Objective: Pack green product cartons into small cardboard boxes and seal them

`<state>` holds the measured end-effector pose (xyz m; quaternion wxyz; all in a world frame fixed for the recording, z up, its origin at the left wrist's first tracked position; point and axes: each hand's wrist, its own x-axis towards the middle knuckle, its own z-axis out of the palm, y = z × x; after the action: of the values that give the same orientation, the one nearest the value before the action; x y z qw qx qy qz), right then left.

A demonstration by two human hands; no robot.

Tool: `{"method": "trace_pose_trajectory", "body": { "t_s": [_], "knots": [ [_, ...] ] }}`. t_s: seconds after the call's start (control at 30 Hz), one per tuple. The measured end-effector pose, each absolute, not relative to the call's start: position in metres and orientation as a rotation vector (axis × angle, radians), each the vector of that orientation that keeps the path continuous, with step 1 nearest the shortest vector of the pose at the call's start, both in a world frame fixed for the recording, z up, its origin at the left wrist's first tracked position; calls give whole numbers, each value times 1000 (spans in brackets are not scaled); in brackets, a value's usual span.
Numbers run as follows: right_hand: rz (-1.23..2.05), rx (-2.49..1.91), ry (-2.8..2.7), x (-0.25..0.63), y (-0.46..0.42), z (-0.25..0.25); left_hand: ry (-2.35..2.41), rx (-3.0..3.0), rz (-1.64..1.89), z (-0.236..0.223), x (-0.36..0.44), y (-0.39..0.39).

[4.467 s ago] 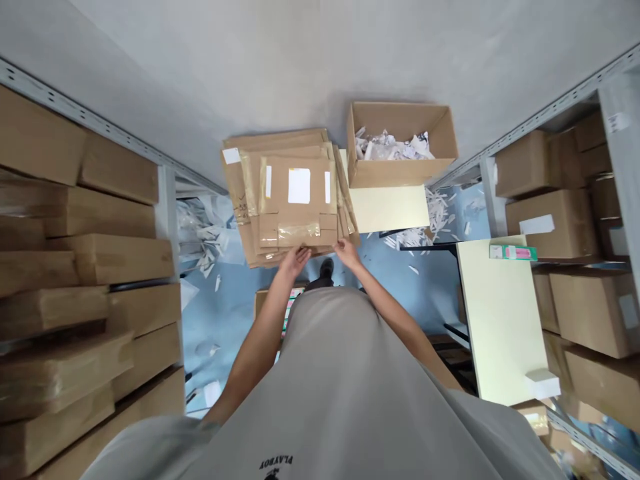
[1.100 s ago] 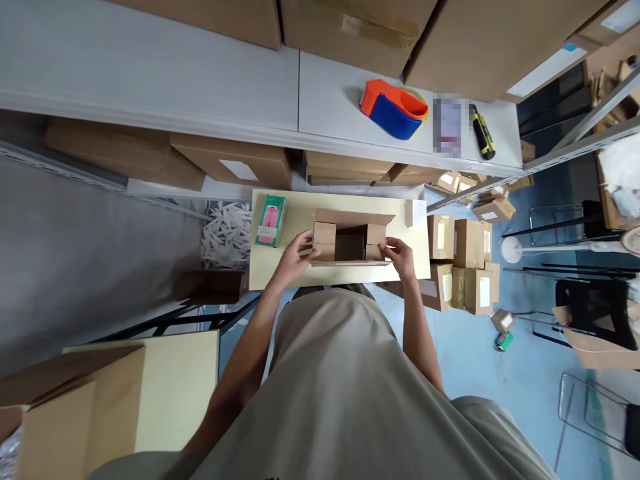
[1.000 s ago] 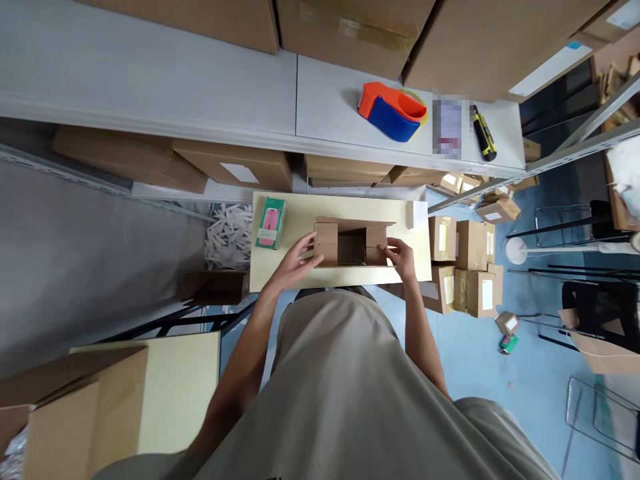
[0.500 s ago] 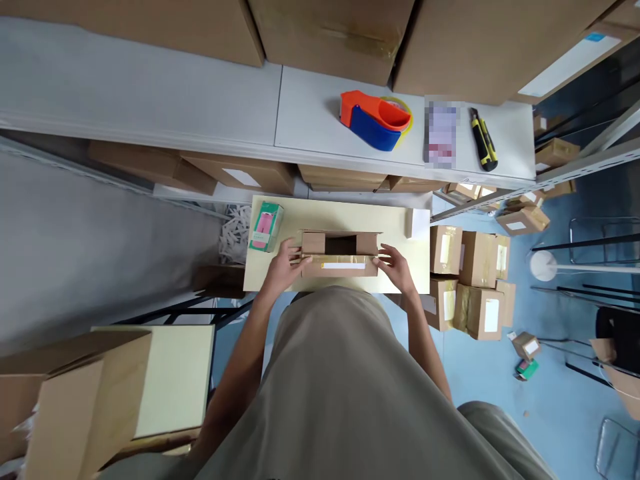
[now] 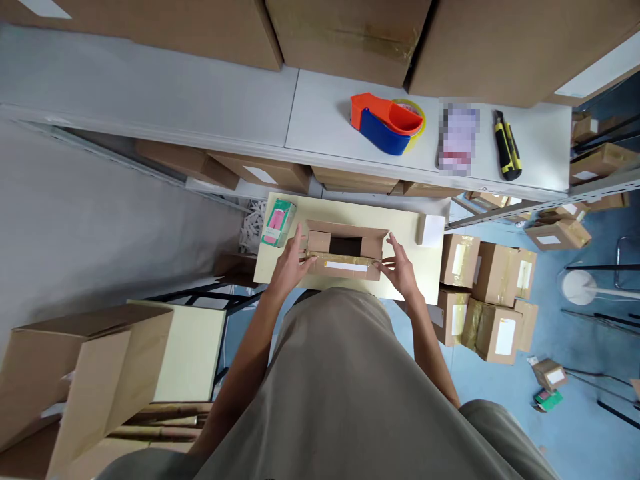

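A small brown cardboard box (image 5: 345, 273) sits on the pale table, its top partly open and its inside dark. The near panel carries clear tape and a white label strip; the far flap stands up. My left hand (image 5: 289, 265) grips the box's left end, thumb on the near panel and index finger stretched toward the far flap. At the other end, my right hand (image 5: 401, 269) holds the right side, its thumb at the near corner and its fingers reaching up to the far flap's corner. A green and pink product box (image 5: 278, 223) lies left of my left hand.
On the shelf (image 5: 320, 110) ahead are an orange and blue tape dispenser (image 5: 385, 123), a blurred-out item (image 5: 457, 140) and a yellow-black utility knife (image 5: 507, 145). A white block (image 5: 431, 230) sits on the table (image 5: 405, 290). Stacked cartons (image 5: 495, 327) stand right; an open carton (image 5: 95, 380) lower left.
Earlier my hands were at a stack of flattened cardboard. Now they hold the opened box on the table; its near panel has come into view, and my fingers have extended toward the far flap.
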<state>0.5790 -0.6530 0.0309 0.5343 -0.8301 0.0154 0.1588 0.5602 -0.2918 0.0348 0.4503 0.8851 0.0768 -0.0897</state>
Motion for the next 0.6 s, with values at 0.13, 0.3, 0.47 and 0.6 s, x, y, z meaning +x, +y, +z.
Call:
{"method": "trace_pose_trajectory", "body": {
  "t_s": [0.13,0.3,0.47,0.6],
  "knots": [
    [361,-1959,56,577,-653,30,160,2209,-258,39,565,-289],
    [338,-1975,50,575,-652,31,63,2218,-257,38,567,-287],
    [330,-1984,44,571,-643,26,55,2170,-232,29,567,-284],
    [267,-1918,208,571,-637,12,208,2037,-192,10,572,-279]
  ]
}}
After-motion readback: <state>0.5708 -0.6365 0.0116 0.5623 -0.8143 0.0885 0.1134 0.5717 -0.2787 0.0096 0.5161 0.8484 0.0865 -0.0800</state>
